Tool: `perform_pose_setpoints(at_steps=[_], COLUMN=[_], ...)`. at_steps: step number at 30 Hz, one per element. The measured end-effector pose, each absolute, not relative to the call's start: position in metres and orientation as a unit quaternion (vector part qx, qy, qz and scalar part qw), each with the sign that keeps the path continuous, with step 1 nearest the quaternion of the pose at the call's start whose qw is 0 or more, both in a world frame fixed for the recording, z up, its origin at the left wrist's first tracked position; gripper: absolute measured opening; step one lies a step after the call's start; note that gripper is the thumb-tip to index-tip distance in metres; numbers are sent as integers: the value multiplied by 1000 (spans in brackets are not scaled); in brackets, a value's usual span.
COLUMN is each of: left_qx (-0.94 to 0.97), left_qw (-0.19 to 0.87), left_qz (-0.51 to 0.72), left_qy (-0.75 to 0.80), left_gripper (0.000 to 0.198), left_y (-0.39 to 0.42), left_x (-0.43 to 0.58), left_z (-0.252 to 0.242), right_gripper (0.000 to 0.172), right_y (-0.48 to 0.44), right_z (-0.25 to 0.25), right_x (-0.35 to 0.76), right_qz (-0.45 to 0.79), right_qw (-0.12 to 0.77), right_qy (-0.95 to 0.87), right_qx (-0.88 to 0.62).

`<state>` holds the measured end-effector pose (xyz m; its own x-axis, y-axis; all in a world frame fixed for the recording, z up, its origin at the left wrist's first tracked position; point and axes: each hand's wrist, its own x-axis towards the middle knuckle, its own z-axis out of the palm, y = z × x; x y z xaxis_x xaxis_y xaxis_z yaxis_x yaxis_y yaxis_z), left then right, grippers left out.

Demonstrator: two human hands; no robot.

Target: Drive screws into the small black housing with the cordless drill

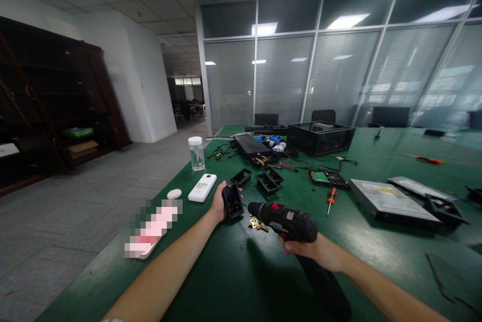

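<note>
Right hand (312,250) wraps around the drill (288,221); can't tell how hard the trigger finger presses. Left hand (217,206) grips a small black case (233,201), just left of the drill's nose, open side tilted toward the camera; contact with the drill's tip, can't tell. Gold brackets (259,225) lie on the green table (211,282) just under the drill's nose, black frames (268,181) beyond it, orange screwdriver (331,202) beyond its right end. Risks, as judged: case looks hand-held, not braced, so drill torque could twist it out of the fingers; tip could skid off and catch the left hand, since it sits so near. Dropping the drill's nose could scatter the gold brackets, as they lie loose.
</note>
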<state>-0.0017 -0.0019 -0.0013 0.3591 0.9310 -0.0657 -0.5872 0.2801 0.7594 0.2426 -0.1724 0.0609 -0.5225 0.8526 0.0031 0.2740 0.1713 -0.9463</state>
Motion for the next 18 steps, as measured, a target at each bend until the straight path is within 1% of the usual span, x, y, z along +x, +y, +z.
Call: perform_pose_setpoints(at_steps=[11, 18], left_qx=[346, 326], left_qw=[759, 764], left_qz=[477, 484], left_qy=[278, 277], left_gripper=[59, 56], left_y=[-3, -5], left_x=[-3, -3], left_z=[0, 4], right_gripper=[28, 34], right_y=[-171, -171], right_z=[59, 57], right_x=[244, 244], right_qz=[488, 502], right_qw=[290, 299], right_qy=[-723, -704], right_qx=[-393, -403])
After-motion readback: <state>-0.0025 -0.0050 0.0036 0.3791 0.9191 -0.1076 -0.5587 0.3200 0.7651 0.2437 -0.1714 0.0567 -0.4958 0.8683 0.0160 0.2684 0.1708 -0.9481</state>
